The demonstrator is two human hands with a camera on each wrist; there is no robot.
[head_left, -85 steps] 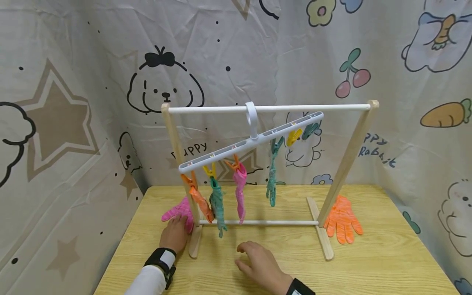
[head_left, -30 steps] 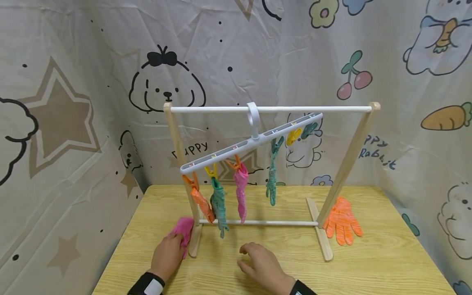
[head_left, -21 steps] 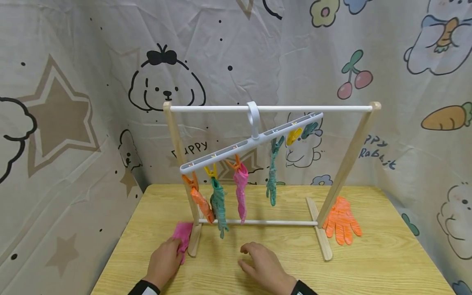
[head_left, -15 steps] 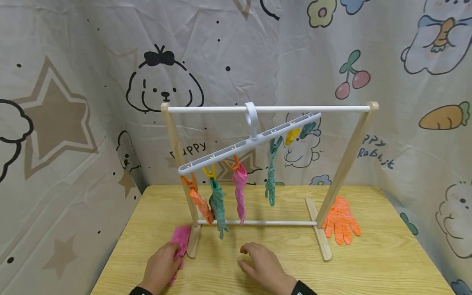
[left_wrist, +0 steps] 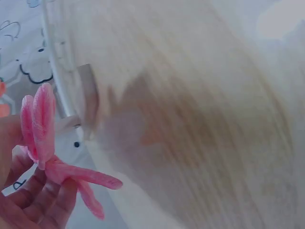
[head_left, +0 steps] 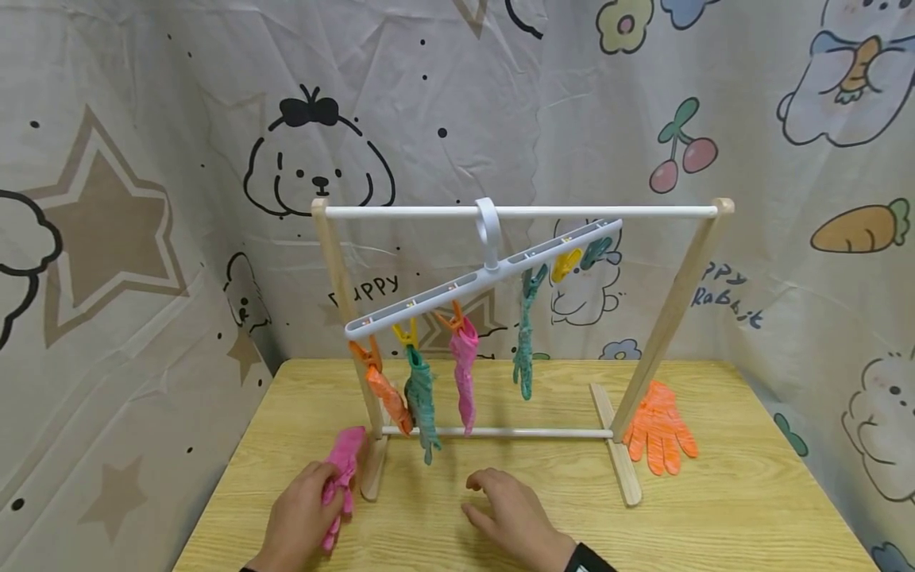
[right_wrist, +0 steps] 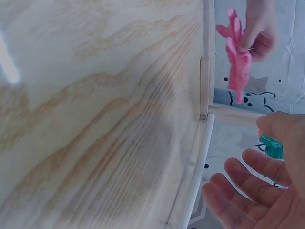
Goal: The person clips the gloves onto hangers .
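My left hand (head_left: 296,512) pinches a pink knit glove (head_left: 346,451) at the table's left front, beside the rack's left foot. In the left wrist view the glove's fingers (left_wrist: 44,126) stick out past my thumb and curled fingertips. The right wrist view shows the same glove (right_wrist: 239,71) held up off the table. My right hand (head_left: 516,520) holds nothing, its fingers loosely bent, in front of the rack's lower bar. A pale clip hanger (head_left: 493,274) hangs tilted on the rack, left end low. From it hang an orange glove (head_left: 389,397), green gloves (head_left: 422,397) and another pink glove (head_left: 465,373).
The wooden rack (head_left: 650,342) has a white top bar (head_left: 608,211) and spreads two feet on the table (head_left: 686,524). An orange glove (head_left: 661,429) lies flat by its right foot. Yellow (head_left: 566,264) and teal clips hang bare at the hanger's right end. A printed curtain stands behind.
My left hand has drawn the loose pink glove from behind the rack's left foot toward the front edge and raised it off the table. My right hand has stayed nearly in place.
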